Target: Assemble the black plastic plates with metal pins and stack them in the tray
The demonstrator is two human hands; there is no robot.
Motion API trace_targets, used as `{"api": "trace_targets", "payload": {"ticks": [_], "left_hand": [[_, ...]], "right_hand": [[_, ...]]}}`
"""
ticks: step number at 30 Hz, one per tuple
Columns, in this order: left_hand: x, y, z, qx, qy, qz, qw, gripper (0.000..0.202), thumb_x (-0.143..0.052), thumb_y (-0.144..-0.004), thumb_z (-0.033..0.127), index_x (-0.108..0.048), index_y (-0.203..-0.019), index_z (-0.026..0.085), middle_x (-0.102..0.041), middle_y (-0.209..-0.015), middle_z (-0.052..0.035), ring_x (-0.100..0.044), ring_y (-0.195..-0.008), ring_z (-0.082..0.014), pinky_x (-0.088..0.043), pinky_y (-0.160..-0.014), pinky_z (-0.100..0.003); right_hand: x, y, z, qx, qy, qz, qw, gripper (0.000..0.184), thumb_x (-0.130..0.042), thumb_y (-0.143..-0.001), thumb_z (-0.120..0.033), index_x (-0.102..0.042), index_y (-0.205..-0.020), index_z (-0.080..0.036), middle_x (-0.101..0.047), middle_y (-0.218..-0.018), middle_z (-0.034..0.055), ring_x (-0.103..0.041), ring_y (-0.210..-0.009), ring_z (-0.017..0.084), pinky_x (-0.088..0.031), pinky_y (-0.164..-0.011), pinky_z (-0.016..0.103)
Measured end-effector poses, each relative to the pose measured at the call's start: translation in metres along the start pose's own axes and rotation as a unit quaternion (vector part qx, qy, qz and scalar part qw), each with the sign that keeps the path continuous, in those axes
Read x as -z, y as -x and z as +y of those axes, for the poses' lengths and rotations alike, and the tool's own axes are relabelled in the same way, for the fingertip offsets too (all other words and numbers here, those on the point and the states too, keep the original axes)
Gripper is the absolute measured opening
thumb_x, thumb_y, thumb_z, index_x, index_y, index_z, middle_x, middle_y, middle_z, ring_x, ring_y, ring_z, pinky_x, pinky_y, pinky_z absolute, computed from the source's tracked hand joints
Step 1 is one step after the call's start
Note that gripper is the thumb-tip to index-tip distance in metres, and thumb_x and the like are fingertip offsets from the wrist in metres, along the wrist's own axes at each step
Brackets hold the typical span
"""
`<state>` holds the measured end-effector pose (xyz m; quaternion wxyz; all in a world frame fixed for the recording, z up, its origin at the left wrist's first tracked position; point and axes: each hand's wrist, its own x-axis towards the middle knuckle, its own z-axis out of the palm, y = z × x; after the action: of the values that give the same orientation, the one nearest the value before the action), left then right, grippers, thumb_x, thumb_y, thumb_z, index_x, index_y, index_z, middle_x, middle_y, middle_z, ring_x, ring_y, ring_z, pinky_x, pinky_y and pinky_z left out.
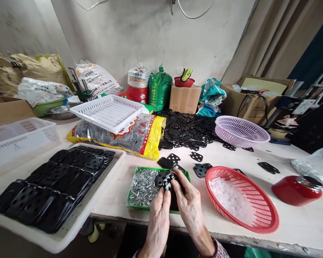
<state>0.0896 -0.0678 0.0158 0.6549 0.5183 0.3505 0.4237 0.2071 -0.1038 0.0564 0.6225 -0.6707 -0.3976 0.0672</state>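
My left hand and my right hand together grip a black perforated plate above a green tray, and part of the plate is hidden by my fingers. The tray holds a heap of silvery screws. Another black plate lies just beyond the tray. To the right stands a red plastic basket holding white plastic pieces. Stacks of black plates fill a white tray on the left.
A loose heap of black plates covers the back of the bench, beside a lilac basket. A white slotted tray rests on a yellow-and-red bag. A red jar stands at the right. The bench's front edge runs below my hands.
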Motion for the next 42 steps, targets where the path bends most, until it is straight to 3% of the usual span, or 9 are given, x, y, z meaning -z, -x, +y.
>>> {"api": "trace_targets", "payload": {"ticks": [3,8,14,18,26,33,36,39,42], "left_hand": [[-0.004,-0.001,0.011,0.024,-0.061,0.017,0.998,0.036,-0.08,-0.069,0.039,-0.076,-0.102,0.026,-0.062,-0.138,-0.0119,-0.035,-0.145,-0.0368,-0.024,-0.122,-0.045],[-0.018,-0.007,0.037,-0.022,-0.076,0.006,0.997,0.042,-0.061,-0.09,0.04,-0.06,-0.128,0.023,-0.059,-0.141,-0.0102,-0.049,-0.136,-0.0282,-0.033,-0.117,-0.044],[-0.019,-0.007,0.042,-0.036,-0.089,-0.009,0.995,0.031,-0.052,-0.095,0.039,-0.062,-0.119,0.023,-0.067,-0.129,-0.0079,-0.057,-0.125,-0.0251,-0.04,-0.11,-0.039],[-0.014,-0.006,0.044,-0.031,-0.096,-0.033,0.994,0.028,-0.053,-0.094,0.04,-0.064,-0.114,0.023,-0.07,-0.121,-0.0076,-0.061,-0.117,-0.0254,-0.044,-0.104,-0.038],[-0.017,0.0,0.045,-0.062,-0.135,-0.022,0.989,0.029,-0.049,-0.093,0.044,-0.066,-0.102,0.022,-0.073,-0.106,-0.008,-0.066,-0.103,-0.0267,-0.049,-0.094,-0.04],[-0.017,-0.003,0.042,-0.003,-0.041,-0.041,0.998,0.038,-0.064,-0.088,0.041,-0.063,-0.122,0.024,-0.068,-0.128,-0.008,-0.06,-0.121,-0.027,-0.048,-0.101,-0.037],[-0.006,-0.011,0.046,0.05,0.039,-0.002,0.998,0.039,-0.068,-0.085,0.045,-0.064,-0.116,0.022,-0.071,-0.116,-0.009,-0.068,-0.1,-0.0267,-0.057,-0.075,-0.034],[0.014,-0.021,0.053,0.074,0.136,0.039,0.987,0.034,-0.073,-0.081,0.045,-0.063,-0.102,0.02,-0.071,-0.094,-0.0068,-0.07,-0.073,-0.0224,-0.051,-0.052,-0.028],[0.034,-0.029,0.057,0.055,0.149,0.059,0.986,0.03,-0.077,-0.078,0.04,-0.064,-0.095,0.02,-0.07,-0.089,-0.0042,-0.066,-0.066,-0.0176,-0.048,-0.049,-0.025]], "right_hand": [[-0.001,0.002,0.002,0.004,0.001,0.005,1.0,0.037,-0.058,-0.093,-0.038,-0.073,-0.12,-0.017,-0.075,-0.117,0.0119,-0.072,-0.104,0.026,-0.058,-0.095,0.039],[-0.002,0.011,0.002,0.029,-0.005,0.0,1.0,0.029,-0.06,-0.093,-0.035,-0.076,-0.112,-0.02,-0.077,-0.109,0.01,-0.073,-0.097,0.024,-0.06,-0.087,0.035],[0.0,0.013,-0.002,-0.048,-0.057,-0.035,0.997,0.031,-0.063,-0.089,-0.041,-0.078,-0.11,-0.022,-0.078,-0.109,0.0096,-0.074,-0.097,0.027,-0.06,-0.09,0.039],[0.009,0.009,-0.011,-0.145,-0.177,-0.083,0.97,0.034,-0.075,-0.078,-0.045,-0.08,-0.101,-0.02,-0.08,-0.097,0.0092,-0.074,-0.086,0.028,-0.061,-0.076,0.036],[0.017,0.006,-0.021,-0.212,-0.234,-0.083,0.945,0.024,-0.086,-0.064,-0.04,-0.077,-0.069,-0.019,-0.071,-0.064,0.0015,-0.06,-0.059,0.015,-0.05,-0.058,0.025],[0.008,0.0,-0.019,-0.198,-0.2,-0.051,0.958,0.029,-0.08,-0.07,-0.046,-0.077,-0.081,-0.019,-0.075,-0.073,0.0037,-0.06,-0.057,0.016,-0.048,-0.053,0.026],[0.015,-0.006,-0.012,-0.14,-0.123,-0.051,0.981,0.034,-0.07,-0.079,-0.049,-0.078,-0.092,-0.019,-0.077,-0.084,0.0073,-0.065,-0.064,0.02,-0.05,-0.053,0.028],[0.025,-0.013,-0.002,-0.064,-0.016,-0.04,0.997,0.025,-0.064,-0.087,-0.04,-0.077,-0.092,-0.02,-0.077,-0.088,0.0076,-0.069,-0.079,0.023,-0.053,-0.068,0.031],[0.02,-0.015,-0.003,0.039,0.113,-0.141,0.983,0.019,-0.057,-0.092,-0.024,-0.076,-0.09,-0.021,-0.076,-0.086,0.006,-0.067,-0.082,0.022,-0.051,-0.075,0.031]]}}
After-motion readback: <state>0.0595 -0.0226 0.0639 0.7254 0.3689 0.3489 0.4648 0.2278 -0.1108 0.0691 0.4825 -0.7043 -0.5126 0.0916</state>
